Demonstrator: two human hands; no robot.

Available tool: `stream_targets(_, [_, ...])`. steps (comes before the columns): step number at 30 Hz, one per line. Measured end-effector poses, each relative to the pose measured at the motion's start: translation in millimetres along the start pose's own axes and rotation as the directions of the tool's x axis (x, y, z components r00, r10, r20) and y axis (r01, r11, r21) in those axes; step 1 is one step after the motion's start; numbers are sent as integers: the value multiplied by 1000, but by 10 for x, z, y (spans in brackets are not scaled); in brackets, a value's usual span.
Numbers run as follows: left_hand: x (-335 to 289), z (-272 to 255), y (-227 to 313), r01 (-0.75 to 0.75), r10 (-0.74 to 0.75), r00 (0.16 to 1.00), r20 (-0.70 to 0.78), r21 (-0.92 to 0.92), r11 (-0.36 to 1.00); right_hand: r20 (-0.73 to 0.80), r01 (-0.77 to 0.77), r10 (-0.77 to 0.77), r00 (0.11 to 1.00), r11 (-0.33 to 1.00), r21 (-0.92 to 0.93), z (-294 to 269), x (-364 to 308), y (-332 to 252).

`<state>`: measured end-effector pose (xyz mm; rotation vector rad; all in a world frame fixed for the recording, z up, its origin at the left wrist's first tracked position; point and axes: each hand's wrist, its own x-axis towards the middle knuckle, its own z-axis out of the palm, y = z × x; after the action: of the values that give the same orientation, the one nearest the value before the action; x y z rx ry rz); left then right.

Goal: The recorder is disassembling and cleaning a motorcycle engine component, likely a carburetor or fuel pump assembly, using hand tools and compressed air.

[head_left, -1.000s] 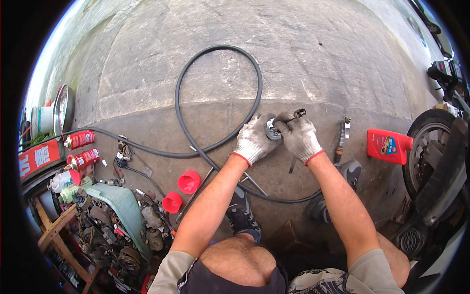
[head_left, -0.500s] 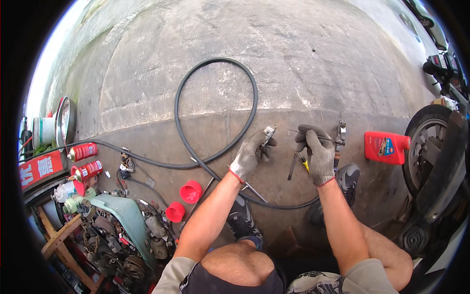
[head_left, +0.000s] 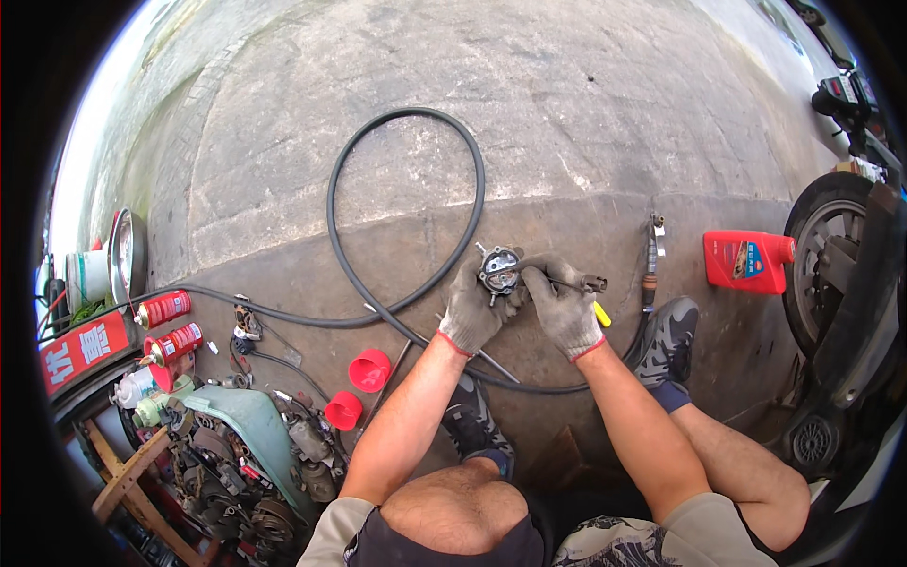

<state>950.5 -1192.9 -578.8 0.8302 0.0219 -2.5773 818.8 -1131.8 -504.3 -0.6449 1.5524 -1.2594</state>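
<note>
My left hand (head_left: 474, 307), in a grey work glove, is closed round a small metal carburetor (head_left: 499, 268), its open round face with the inner cavity turned up. My gloved right hand (head_left: 559, 304) pinches a thin dark rod-like tool (head_left: 572, 277), whose thicker end sticks out to the right. Its tip is at the carburetor's right edge; whether it touches I cannot tell. Beside the right hand, a yellow handle (head_left: 602, 314) lies on the ground. Further right lies an air blow gun (head_left: 652, 250) with a brown grip.
A black hose (head_left: 333, 222) loops over the concrete. Two red caps (head_left: 369, 370), spray cans (head_left: 174, 342) and a pale green tub (head_left: 248, 420) of greasy parts stand left. A red oil bottle (head_left: 746, 262) and a motorcycle wheel (head_left: 803, 274) are right.
My right hand has moved left, bringing the tool to the carburetor. My left hand has turned the carburetor so its open face shows. The view has shifted slightly.
</note>
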Motion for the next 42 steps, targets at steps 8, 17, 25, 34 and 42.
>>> stream_targets(8, [7, 62, -37, 3, 8, 996, -89, 123, 992, 39, -58, 67, 997, 978, -201, -19, 110, 31])
stream_targets(17, [24, 206, -56, -5, 37, 981, -192, 165, 986, 48, 160, -153, 987, 901, -403, -75, 173, 238])
stream_targets(25, [-14, 215, -50, 14, 41, 968, -249, 215, 976, 48, 29, -10, 999, 916, -401, 15, 123, -102])
stream_targets(34, [24, 135, -74, 16, 30, 976, -214, 210, 978, 15, 54, -52, 999, 929, -367, -46, 149, 130])
stream_targets(42, [8, 134, -62, 15, 46, 981, -190, 305, 952, 33, -6, 22, 999, 904, -427, -61, 155, -43])
